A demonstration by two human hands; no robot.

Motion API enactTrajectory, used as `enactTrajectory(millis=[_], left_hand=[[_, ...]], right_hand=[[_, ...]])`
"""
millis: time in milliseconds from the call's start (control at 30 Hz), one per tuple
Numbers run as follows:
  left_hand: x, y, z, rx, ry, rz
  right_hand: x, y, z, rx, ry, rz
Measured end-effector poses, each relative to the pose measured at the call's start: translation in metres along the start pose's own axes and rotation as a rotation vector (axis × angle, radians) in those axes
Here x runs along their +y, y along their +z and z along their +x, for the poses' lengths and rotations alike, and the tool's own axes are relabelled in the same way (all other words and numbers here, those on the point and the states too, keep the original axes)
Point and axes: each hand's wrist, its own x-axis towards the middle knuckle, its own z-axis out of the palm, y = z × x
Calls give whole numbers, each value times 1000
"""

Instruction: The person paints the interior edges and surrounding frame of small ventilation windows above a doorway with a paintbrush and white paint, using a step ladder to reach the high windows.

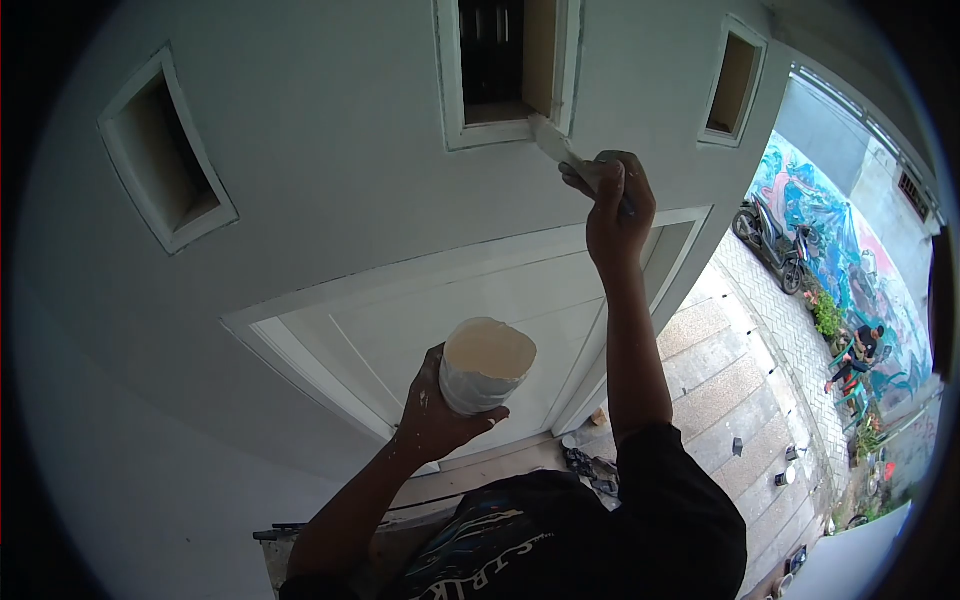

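My left hand (432,405) is wrapped round a white, paint-smeared cup (484,370) that holds pale paint. My right hand (618,195) is raised and closed on the handle of a paintbrush (556,143). The brush's pale tip touches or nearly touches the lower right corner of a white frame (500,132) round an opening in the grey wall (360,190). White specks of paint dot my left hand and wrist.
Smaller framed openings flank the middle one, left (168,150) and right (733,85). Below is a white door (480,290). At the right, a motorcycle (770,240) and a seated person (862,345) are by a painted wall. Pots (786,477) stand on the paving.
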Motion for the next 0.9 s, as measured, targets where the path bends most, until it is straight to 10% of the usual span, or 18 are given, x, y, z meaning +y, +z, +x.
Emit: enactTrajectory(millis=[67, 233, 467, 900], left_hand=[[2, -1, 0, -5, -8, -13], [0, 0, -1, -4, 9, 26], [-1, 0, 0, 0, 7, -2], [-2, 0, -2, 2, 31, -4]], right_hand=[[-9, 2, 1, 45, 180, 225], [10, -3, 4, -83, -132, -218], [-6, 4, 19, 138, -266, -47], [-13, -11, 28, -146, -280, -445]])
